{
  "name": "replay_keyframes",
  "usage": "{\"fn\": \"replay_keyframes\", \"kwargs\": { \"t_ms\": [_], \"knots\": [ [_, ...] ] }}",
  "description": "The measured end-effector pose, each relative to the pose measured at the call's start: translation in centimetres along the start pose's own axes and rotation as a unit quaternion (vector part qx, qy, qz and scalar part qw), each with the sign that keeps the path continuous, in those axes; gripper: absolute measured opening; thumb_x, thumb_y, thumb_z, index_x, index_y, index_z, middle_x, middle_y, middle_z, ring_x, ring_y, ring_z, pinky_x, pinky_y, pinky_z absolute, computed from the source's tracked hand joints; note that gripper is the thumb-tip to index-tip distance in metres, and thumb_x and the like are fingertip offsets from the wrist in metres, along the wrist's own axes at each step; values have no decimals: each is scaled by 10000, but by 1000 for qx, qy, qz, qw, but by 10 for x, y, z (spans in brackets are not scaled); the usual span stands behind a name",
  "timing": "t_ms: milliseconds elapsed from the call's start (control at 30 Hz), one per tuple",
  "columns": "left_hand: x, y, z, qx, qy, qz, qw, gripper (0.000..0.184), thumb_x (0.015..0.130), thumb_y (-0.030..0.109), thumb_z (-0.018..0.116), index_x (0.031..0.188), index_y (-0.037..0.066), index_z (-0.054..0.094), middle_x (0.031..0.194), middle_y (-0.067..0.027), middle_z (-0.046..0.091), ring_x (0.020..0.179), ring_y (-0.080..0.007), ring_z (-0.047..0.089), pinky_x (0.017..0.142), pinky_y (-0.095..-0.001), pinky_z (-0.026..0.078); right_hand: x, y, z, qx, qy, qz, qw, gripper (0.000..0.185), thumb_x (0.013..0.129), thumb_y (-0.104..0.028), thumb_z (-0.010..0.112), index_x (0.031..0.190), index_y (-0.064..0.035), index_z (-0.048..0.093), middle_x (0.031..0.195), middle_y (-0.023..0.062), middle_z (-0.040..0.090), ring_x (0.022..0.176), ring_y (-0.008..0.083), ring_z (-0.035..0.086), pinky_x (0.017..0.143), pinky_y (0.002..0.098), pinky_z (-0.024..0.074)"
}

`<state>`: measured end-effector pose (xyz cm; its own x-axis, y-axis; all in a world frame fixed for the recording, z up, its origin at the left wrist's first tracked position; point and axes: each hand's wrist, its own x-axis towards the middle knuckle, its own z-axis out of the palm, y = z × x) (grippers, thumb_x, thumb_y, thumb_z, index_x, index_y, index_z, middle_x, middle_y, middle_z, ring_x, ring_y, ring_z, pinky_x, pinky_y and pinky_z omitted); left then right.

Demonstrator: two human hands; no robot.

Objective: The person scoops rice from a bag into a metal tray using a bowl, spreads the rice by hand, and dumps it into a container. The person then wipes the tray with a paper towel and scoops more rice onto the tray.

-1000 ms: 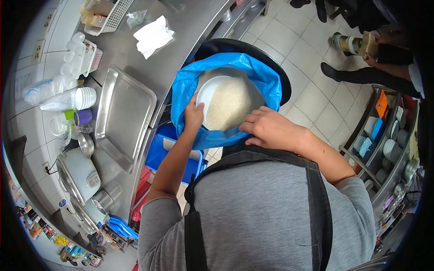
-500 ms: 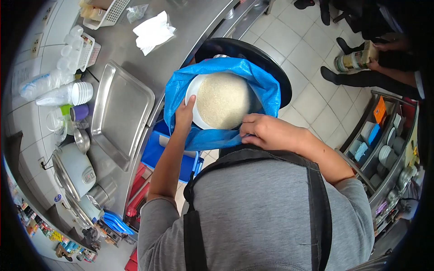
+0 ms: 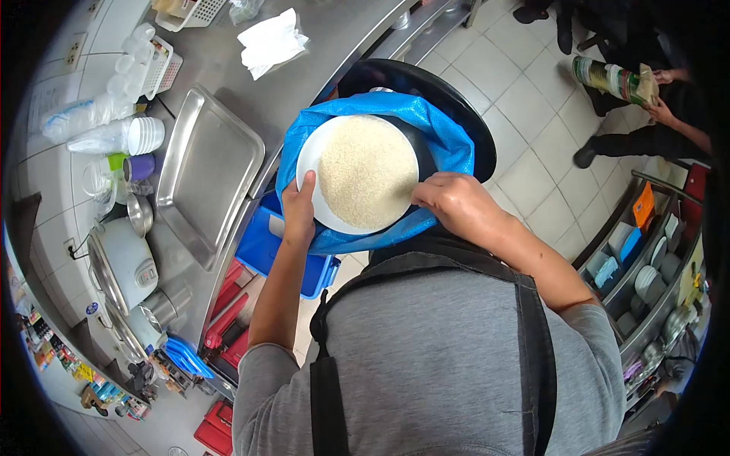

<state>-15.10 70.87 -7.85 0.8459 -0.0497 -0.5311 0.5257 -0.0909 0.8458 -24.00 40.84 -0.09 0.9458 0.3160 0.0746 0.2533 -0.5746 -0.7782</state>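
Note:
A white bowl (image 3: 306, 161) heaped with rice grains (image 3: 366, 171) sits within the mouth of a blue woven sack (image 3: 455, 140). My left hand (image 3: 299, 205) grips the bowl's left edge, its thumb over the rim and its other fingers hidden beneath. On the opposite side, my right hand (image 3: 460, 204) is closed, with bent fingertips against the bowl's lower right edge beside the rice. What those fingers pinch, if anything, is hidden. Behind the sack shows a large round black lid or container rim (image 3: 487, 144).
On the left, a steel counter (image 3: 319, 45) carries a metal tray (image 3: 209, 175), a rice cooker (image 3: 125, 266), stacked cups (image 3: 146, 135) and white plastic (image 3: 272, 42). A blue bin (image 3: 319, 277) lies below. Another person's hands (image 3: 663, 95) hold a jar-like package at upper right, near a dish cart (image 3: 635, 251).
The bowl has come up and faces me more fully. My right hand has shifted from the sack's near edge up to the bowl's edge. The other person has raised their package.

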Motion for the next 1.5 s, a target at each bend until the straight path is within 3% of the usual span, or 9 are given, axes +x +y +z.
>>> {"fn": "replay_keyframes", "kwargs": {
  "t_ms": [433, 567, 733, 833, 967, 1200, 1300, 1500],
  "knots": [
    [-49, 27, -17, -117, 63, 26, 991, 425, 983, 260, 594, 1285, -32, 531, 1172, -128, 650, 1045, -216, 646, 892, -369, 527, -6, -2, -7, 16, 43, 33, 998, 122, 737, 35, 606, 845, -21, 624, 780, 124, 661, 804, 330, 639, 710, 411, 520],
    [-61, 57, -37, -150, 81, 37, 985, 441, 1009, 244, 534, 1323, -60, 472, 1176, -165, 640, 1035, -258, 655, 886, -388, 538, 7, -2, 2, -25, 35, -36, 998, 151, 712, 58, 680, 822, -33, 630, 776, 107, 657, 805, 288, 618, 709, 380, 514],
    [-68, 95, -107, -155, 122, 49, 979, 489, 1017, 272, 509, 1362, -66, 429, 1278, -219, 590, 1118, -311, 628, 953, -435, 518, 27, -9, 23, -11, -4, -26, 1000, 142, 708, 83, 629, 797, -25, 606, 784, 118, 652, 834, 303, 621, 728, 394, 514],
    [-66, 111, -157, -170, 143, 82, 972, 494, 1022, 274, 498, 1369, -69, 423, 1283, -226, 587, 1115, -335, 629, 952, -445, 520, 33, -15, 36, -15, 27, -28, 999, 169, 694, 94, 561, 816, -17, 598, 813, 150, 650, 858, 352, 631, 732, 439, 511],
    [-53, 117, -230, -140, 216, 98, 961, 457, 1017, 249, 511, 1342, -67, 451, 1271, -220, 593, 1107, -343, 632, 930, -469, 534, 35, -20, 39, -35, -18, 0, 999, 155, 712, 86, 560, 826, -10, 602, 825, 160, 646, 871, 361, 642, 731, 443, 521],
    [-13, 96, -312, -59, 363, 80, 926, 394, 958, 174, 621, 1260, -58, 524, 1113, -168, 666, 909, -276, 697, 829, -412, 577, 30, -28, 48, -90, 9, 32, 995, 135, 738, 58, 582, 843, -11, 633, 817, 154, 660, 850, 339, 649, 731, 431, 526],
    [3, 92, -332, -15, 340, 95, 935, 401, 937, 209, 653, 1242, -27, 544, 1054, -134, 687, 841, -254, 705, 698, -397, 599, 30, -32, 50, -100, 15, 43, 994, 120, 756, 36, 589, 853, -9, 644, 821, 155, 668, 848, 336, 651, 739, 432, 525],
    [28, 113, -355, 144, 329, 161, 919, 365, 933, 184, 650, 1208, -49, 593, 1027, -115, 695, 854, -227, 690, 741, -357, 542, 32, -42, 55, -120, 13, 56, 991, 105, 775, 13, 623, 872, -8, 657, 838, 155, 676, 859, 334, 655, 756, 423, 529]
  ]
}}
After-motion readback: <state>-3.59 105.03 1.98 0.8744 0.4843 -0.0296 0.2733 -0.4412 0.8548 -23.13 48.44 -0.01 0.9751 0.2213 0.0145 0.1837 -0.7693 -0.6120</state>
